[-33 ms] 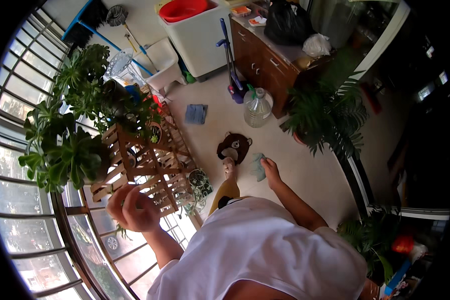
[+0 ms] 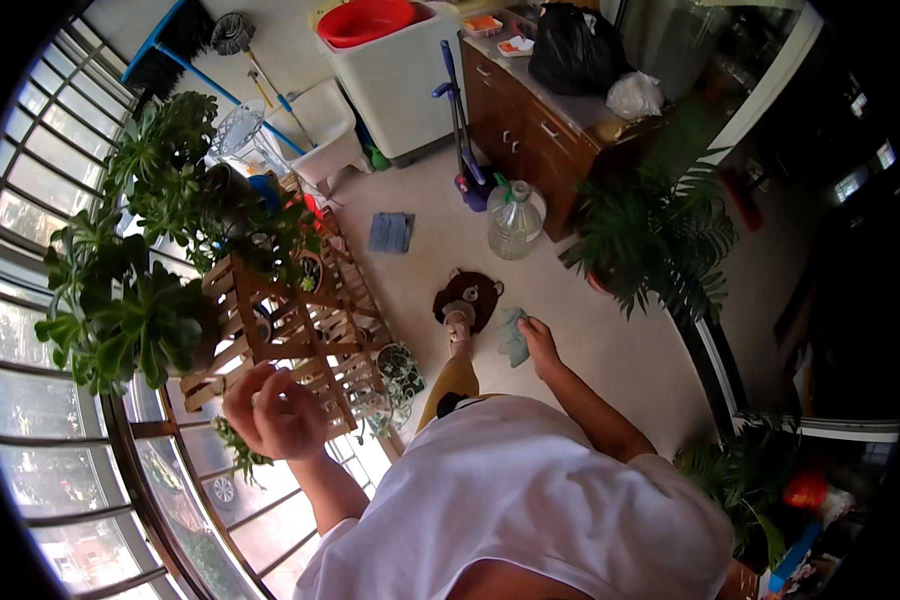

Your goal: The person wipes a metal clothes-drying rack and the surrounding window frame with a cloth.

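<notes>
Left hand (image 2: pixel 270 412) curls loosely, holding nothing I can make out, raised beside the wooden plant stand (image 2: pixel 290 330); right hand (image 2: pixel 538 342) grips a pale green cloth (image 2: pixel 515 335), hanging low over the floor (image 2: pixel 420 265)

Person wears a plain white short-sleeved t-shirt (image 2: pixel 530 490), loose fit, soft folds, no print visible. Yellow-mustard trousers (image 2: pixel 453 380) show below the hem on one leg. Foot in a brown bear-face slipper (image 2: pixel 467 297). Both forearms bare; hands (image 2: pixel 275 410) bare, no gloves, watch or rings discernible.
</notes>
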`<state>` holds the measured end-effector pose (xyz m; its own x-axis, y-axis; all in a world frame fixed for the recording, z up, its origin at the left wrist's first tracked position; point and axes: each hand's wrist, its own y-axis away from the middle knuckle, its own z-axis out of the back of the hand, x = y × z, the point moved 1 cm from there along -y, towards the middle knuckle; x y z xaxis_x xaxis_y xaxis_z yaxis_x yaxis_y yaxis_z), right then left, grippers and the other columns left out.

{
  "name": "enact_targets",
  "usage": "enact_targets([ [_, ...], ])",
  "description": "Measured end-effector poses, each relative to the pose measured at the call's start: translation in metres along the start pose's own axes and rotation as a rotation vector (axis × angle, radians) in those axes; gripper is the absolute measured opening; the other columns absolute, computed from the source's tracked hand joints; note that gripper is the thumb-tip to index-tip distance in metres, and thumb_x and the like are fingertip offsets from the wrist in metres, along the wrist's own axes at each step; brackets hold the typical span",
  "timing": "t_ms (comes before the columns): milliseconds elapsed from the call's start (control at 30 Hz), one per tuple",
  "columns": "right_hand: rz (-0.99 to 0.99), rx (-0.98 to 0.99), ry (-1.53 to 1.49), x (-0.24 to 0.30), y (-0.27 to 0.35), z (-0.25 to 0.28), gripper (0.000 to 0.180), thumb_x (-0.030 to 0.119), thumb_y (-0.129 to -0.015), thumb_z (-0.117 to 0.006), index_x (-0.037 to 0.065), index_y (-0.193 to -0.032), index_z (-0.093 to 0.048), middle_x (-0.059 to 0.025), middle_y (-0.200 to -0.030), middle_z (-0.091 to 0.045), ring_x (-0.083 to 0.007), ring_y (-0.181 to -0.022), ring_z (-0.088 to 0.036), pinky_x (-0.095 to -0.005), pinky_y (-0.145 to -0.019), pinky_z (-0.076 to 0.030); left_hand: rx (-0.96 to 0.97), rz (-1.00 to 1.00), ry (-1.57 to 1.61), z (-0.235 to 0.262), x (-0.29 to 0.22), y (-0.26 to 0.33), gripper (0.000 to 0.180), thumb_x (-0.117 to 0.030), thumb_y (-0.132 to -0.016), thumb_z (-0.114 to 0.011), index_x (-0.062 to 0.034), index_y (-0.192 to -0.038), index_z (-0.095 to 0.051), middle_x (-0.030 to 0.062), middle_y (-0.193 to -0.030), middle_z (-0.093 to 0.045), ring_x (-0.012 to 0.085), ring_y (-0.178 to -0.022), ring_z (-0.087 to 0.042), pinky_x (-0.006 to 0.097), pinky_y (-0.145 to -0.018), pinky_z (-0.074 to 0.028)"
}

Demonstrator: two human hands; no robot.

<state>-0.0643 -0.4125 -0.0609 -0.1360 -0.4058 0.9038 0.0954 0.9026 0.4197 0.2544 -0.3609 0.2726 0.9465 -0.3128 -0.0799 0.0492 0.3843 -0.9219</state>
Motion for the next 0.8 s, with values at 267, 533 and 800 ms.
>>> enact_targets([
  [267,0.152,0.152,0.251,0.078,-0.131,-0.050,0.030,0.025,-0.098,-0.057,0.004,-0.078,-0.048,0.0012,-0.070,-0.043,-0.0086,-0.067,-0.040,-0.0288,-0.059,-0.036,0.264,0.010,0.158,-0.152,0.066,-0.043,0.027,0.005,-0.064,-0.065,-0.0091,-0.087,-0.068,0.0044,-0.084,-0.064,0.0203,-0.068,-0.062,0.031,-0.054,-0.048],
  [533,0.226,0.193,0.337,0.148,-0.248,-0.110,0.024,0.024,-0.100,-0.056,0.004,-0.087,-0.056,0.0051,-0.077,-0.044,-0.0059,-0.074,-0.040,-0.0243,-0.065,-0.036,0.701,0.106,0.065,-0.279,0.164,-0.104,0.037,-0.007,-0.074,-0.072,-0.0100,-0.110,-0.063,0.0074,-0.092,-0.061,0.0272,-0.074,-0.064,0.038,-0.062,-0.051],
  [800,0.229,0.397,0.259,0.247,-0.324,-0.182,0.019,0.020,-0.099,-0.056,0.004,-0.090,-0.057,0.0070,-0.079,-0.046,-0.0047,-0.075,-0.040,-0.0223,-0.066,-0.036,1.103,0.280,0.172,-0.359,0.217,-0.081,0.048,-0.018,-0.079,-0.073,-0.0110,-0.124,-0.056,0.0118,-0.099,-0.062,0.0335,-0.082,-0.065,0.043,-0.070,-0.054],
])
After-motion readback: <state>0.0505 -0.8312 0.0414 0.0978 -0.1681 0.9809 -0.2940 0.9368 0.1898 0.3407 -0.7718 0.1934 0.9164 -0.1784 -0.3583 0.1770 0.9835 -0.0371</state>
